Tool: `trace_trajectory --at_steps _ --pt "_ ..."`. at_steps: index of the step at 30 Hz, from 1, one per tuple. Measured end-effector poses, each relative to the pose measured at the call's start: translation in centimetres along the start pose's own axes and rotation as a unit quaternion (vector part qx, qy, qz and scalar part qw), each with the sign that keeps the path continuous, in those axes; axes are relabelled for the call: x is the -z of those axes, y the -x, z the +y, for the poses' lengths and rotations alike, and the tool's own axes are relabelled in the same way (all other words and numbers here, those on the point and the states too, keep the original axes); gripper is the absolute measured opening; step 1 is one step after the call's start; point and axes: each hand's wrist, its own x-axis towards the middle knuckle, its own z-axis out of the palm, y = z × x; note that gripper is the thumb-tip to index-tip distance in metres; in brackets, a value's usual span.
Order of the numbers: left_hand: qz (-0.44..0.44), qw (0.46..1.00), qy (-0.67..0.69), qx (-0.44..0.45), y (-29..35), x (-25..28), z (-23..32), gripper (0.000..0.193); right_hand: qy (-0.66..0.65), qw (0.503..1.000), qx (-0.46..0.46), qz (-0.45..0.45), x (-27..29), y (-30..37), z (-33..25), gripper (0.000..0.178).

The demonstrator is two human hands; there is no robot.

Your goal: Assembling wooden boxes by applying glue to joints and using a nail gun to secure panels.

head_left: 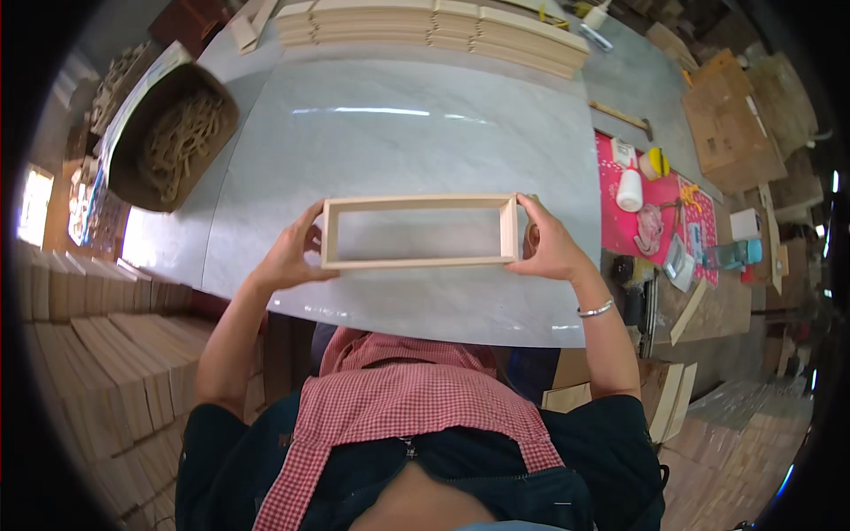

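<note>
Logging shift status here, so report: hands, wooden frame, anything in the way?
Left hand on left end, right hand on right end. Wooden frame over grey tabletop, contact unclear. Wood stack beyond, bin to left, both apart from frame.

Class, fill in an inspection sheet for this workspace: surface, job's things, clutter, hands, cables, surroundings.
Surface: pale, glossy table with light reflections.
Job's things: rectangular wooden frame, open in the middle; whether it touches the table, cannot tell.
Clutter: wood strips stacked at the far edge; bin of tangled bands at left; hammer at right; white bottle and yellow roll on a pink mat.
Hands: left hand and right hand grip the frame's opposite ends.
Cables: nothing seen.
Surroundings: stacked wood at left, cardboard box at right.
</note>
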Motion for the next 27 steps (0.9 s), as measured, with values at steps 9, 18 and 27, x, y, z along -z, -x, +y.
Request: trace_trajectory --at_steps 9,18,27 --pt "-0.049 0.996 -0.066 0.012 -0.9 -2.7 1.2 0.111 0.045 0.996 0.054 0.055 -2.2 1.9 5.5 0.102" --pt "-0.017 0.983 -0.172 -0.064 0.4 -3.8 1.0 0.11 0.093 0.987 0.01 0.128 1.7 5.0 8.3 0.038" --pt "0.071 0.929 -0.299 -0.206 1.5 -3.0 9.4 0.108 0.125 0.941 0.188 0.25 -0.8 3.1 -4.5 0.008"
